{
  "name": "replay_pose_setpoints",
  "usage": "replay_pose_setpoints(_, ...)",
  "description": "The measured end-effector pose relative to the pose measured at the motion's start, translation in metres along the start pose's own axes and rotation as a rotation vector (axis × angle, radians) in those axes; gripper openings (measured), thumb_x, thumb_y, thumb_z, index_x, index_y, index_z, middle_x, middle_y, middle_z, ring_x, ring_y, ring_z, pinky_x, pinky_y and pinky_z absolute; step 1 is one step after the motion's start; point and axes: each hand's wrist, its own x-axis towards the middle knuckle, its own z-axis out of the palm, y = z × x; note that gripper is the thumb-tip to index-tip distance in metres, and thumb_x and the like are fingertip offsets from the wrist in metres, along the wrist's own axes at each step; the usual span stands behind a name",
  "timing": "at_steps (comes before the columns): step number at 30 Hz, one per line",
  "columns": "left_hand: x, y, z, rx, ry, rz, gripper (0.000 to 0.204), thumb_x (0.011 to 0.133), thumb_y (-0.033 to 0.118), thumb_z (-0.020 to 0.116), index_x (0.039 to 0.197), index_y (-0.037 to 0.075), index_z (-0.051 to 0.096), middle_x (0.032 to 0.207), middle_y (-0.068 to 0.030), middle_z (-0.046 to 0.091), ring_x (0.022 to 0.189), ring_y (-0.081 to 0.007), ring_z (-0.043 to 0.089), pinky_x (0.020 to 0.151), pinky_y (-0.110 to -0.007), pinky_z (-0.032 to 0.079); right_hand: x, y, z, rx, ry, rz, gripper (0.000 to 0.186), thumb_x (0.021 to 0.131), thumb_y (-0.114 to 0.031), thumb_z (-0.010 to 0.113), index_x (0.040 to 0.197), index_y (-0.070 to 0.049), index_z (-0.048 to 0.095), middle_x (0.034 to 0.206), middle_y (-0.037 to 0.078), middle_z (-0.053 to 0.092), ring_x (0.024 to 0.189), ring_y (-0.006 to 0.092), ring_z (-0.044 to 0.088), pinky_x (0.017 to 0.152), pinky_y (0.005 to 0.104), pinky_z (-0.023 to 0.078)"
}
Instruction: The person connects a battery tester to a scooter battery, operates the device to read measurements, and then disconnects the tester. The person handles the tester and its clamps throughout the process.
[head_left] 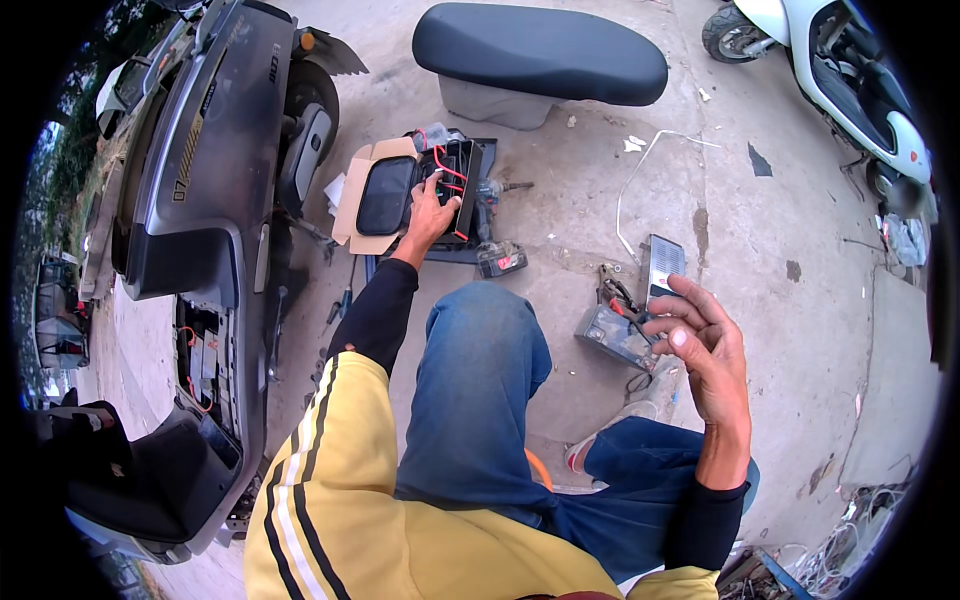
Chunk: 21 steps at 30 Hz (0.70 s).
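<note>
My left hand point(432, 213) reaches into a black case point(466, 165) that has red wires point(450, 180) in it. Its fingers are stretched out and spread over the wires, with no grip on a thing that I can see. Against the case lies an open cardboard box point(345, 222) with a black oval-cornered panel point(386, 195) in it. My right hand point(708, 350) is raised on the right, fingers apart and slightly bent, holding nothing visible. Below it on the ground are a dark battery-like box point(612, 338), a silver vented metal case point(663, 262) and clamp leads point(613, 287).
A grey electric scooter point(215, 130) stands close on the left, its floor compartment open. A black scooter seat point(540, 52) sits on the ground ahead. Near the case are a power-tool battery point(501, 259) and a drill-like tool point(488, 195). A white scooter point(860, 90) stands far right.
</note>
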Motion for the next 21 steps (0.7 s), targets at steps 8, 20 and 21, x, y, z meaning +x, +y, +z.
replay_pose_setpoints(8, -0.018, 0.064, -0.025, 0.283, 0.173, 0.046, 0.074, 0.087, 0.040, 0.069, 0.153, 0.014, 0.048, 0.159, -0.0262, 0.036, 0.145, -0.0460, 0.040, 0.118, -0.054, 0.037, -0.001, 0.001, -0.002, -0.008, -0.006, 0.014, 0.072, 0.090, -0.017, 0.078, 0.149, 0.009, 0.048, 0.127, 0.021, 0.069, 0.107, 0.0227, 0.069, 0.089, 0.0332, 0.055)
replay_pose_setpoints(20, 0.016, 0.069, -0.009, 0.602, -0.185, 0.133, 0.088, 0.094, 0.055, 0.065, 0.151, -0.008, 0.041, 0.145, -0.0315, 0.054, 0.129, -0.0464, 0.059, 0.111, -0.051, 0.047, -0.001, -0.002, -0.006, -0.018, -0.003, 0.007, 0.071, 0.090, -0.022, 0.081, 0.147, 0.007, 0.051, 0.126, 0.019, 0.069, 0.108, 0.0230, 0.070, 0.092, 0.0338, 0.055)
replay_pose_setpoints(21, 0.013, 0.060, -0.003, 0.682, -0.102, 0.222, 0.086, 0.094, 0.057, 0.065, 0.146, -0.008, 0.044, 0.141, -0.0322, 0.056, 0.121, -0.0464, 0.064, 0.105, -0.052, 0.051, -0.003, -0.001, -0.007, -0.021, -0.010, -0.002, 0.071, 0.090, -0.023, 0.081, 0.147, 0.007, 0.051, 0.126, 0.019, 0.070, 0.109, 0.0232, 0.070, 0.092, 0.0337, 0.055)
